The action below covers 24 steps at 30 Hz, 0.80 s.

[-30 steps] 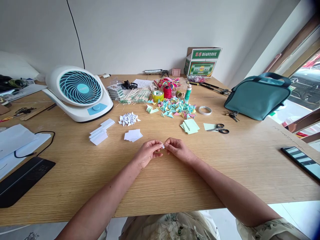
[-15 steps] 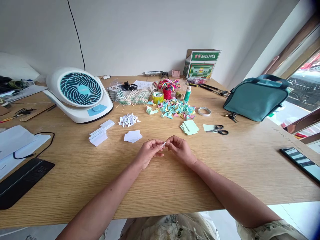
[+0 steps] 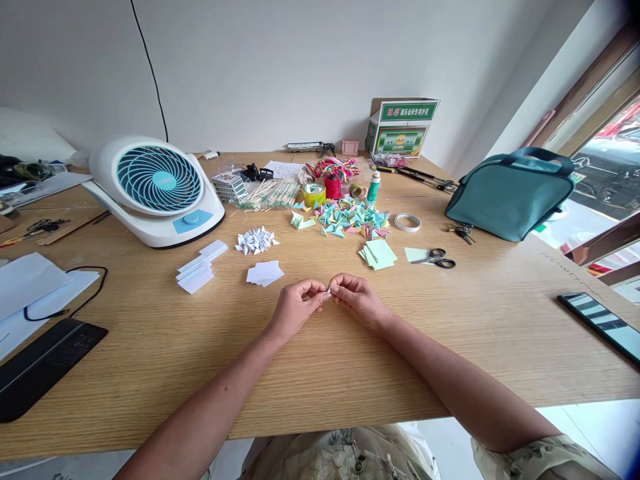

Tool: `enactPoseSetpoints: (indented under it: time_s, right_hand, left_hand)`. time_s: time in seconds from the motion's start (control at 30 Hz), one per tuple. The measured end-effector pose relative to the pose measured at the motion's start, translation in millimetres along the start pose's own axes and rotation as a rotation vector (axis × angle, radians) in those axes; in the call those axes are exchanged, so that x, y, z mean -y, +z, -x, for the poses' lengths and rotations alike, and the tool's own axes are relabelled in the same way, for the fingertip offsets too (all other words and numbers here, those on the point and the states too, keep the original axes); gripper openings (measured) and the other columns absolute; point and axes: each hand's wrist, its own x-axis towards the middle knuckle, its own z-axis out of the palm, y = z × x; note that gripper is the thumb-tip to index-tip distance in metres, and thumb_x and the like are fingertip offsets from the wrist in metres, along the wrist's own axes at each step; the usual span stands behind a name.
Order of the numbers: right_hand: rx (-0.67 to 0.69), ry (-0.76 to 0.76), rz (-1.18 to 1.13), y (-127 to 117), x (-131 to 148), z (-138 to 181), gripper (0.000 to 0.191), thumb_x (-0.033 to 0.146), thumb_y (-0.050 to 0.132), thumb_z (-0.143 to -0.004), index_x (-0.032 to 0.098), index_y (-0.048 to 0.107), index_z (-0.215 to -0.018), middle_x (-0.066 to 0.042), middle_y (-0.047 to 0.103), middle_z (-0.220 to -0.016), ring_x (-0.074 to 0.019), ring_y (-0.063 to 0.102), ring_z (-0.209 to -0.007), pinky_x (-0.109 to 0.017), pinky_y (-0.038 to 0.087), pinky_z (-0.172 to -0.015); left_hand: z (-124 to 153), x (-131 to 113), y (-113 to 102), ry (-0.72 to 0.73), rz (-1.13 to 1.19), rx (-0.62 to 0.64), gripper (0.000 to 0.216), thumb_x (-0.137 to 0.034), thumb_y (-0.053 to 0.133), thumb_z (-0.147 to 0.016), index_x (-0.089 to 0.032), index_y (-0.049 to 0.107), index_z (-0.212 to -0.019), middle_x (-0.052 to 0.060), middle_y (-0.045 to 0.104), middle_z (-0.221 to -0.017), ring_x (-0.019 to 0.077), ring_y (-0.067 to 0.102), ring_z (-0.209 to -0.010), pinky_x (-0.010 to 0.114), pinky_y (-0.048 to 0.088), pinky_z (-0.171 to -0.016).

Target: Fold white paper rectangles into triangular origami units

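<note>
Over the front of the wooden table, my left hand [image 3: 299, 303] and my right hand [image 3: 359, 300] meet fingertip to fingertip. Both pinch one small piece of white folded paper [image 3: 329, 291], mostly covered by the fingers. Beyond my left hand lie a few white paper slips [image 3: 265, 273] and a heap of small white folded paper pieces [image 3: 257, 241]. More white slips [image 3: 196, 275] are spread further left. A stack of pale green paper [image 3: 379, 254] rests past my right hand, with black-handled scissors [image 3: 440, 259] lying on another green sheet beside it.
Coloured folded pieces [image 3: 350, 217] are piled mid-table, near a tape roll [image 3: 408, 223] and a glue bottle [image 3: 373, 187]. A fan [image 3: 160, 187] stands at left, a teal bag [image 3: 510, 193] at right. A phone [image 3: 600, 327] lies by the right edge, a black device [image 3: 50, 367] at left.
My left hand's lower fingers have curled in, and the fingertips of both hands have shifted slightly around the small white paper. Nothing on the table has been moved.
</note>
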Motion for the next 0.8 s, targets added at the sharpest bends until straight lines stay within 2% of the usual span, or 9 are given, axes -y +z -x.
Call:
enactPoseSetpoints:
  time_s: [0.17,0.37,0.43,0.57,0.63,0.8]
  right_hand:
    - [0.010,0.026,-0.052,3,-2,0,0.027,0.044,0.069,-0.079,0.018,0.061,-0.078,0.003,0.051,-0.066,-0.0103,0.044,-0.062,-0.025,0.034,-0.062]
    - [-0.078,-0.078,0.067,6,-1,-1,0.024,0.042,0.071,-0.078,0.018,0.065,-0.081,0.001,0.057,-0.072,-0.0108,0.047,-0.065,-0.025,0.038,-0.064]
    - [-0.116,-0.087,0.041,6,-2,-1,0.024,0.041,0.072,-0.077,0.018,0.065,-0.079,0.001,0.059,-0.070,-0.0110,0.049,-0.065,-0.026,0.039,-0.064]
    - [-0.135,-0.068,-0.100,9,-4,-1,0.022,0.039,0.073,-0.077,0.019,0.065,-0.080,0.001,0.061,-0.071,-0.0117,0.053,-0.067,-0.027,0.043,-0.068]
    - [-0.120,-0.062,-0.130,11,-4,0,0.022,0.040,0.074,-0.076,0.019,0.065,-0.080,0.001,0.062,-0.071,-0.0122,0.055,-0.068,-0.028,0.044,-0.069]
    - [-0.113,-0.068,-0.110,13,-2,1,0.025,0.042,0.074,-0.075,0.019,0.065,-0.080,0.000,0.063,-0.071,-0.0123,0.056,-0.067,-0.028,0.045,-0.069]
  left_hand:
    - [0,5,-1,0.042,-0.079,-0.015,0.015,-0.031,0.063,-0.080,-0.016,0.064,-0.080,0.002,0.067,-0.075,0.0119,0.060,-0.061,0.023,0.051,-0.057]
    - [4,-6,0,0.254,-0.384,-0.220,0.007,-0.021,0.058,-0.082,-0.017,0.061,-0.078,0.002,0.067,-0.076,0.0118,0.059,-0.066,0.023,0.049,-0.064]
    - [5,-7,0,0.261,-0.346,-0.221,0.006,-0.023,0.059,-0.083,-0.018,0.062,-0.080,0.002,0.067,-0.079,0.0121,0.060,-0.069,0.023,0.050,-0.064]
    - [4,-2,3,0.122,-0.070,-0.123,0.014,-0.031,0.063,-0.082,-0.017,0.062,-0.085,0.003,0.065,-0.081,0.0139,0.061,-0.072,0.022,0.053,-0.057]
    - [4,0,4,0.098,0.022,-0.109,0.017,-0.034,0.064,-0.082,-0.017,0.062,-0.084,0.002,0.063,-0.078,0.0135,0.060,-0.070,0.022,0.054,-0.054]
    - [4,-1,5,0.113,0.066,-0.135,0.019,-0.035,0.065,-0.081,-0.016,0.062,-0.082,0.001,0.061,-0.076,0.0125,0.059,-0.068,0.022,0.055,-0.053]
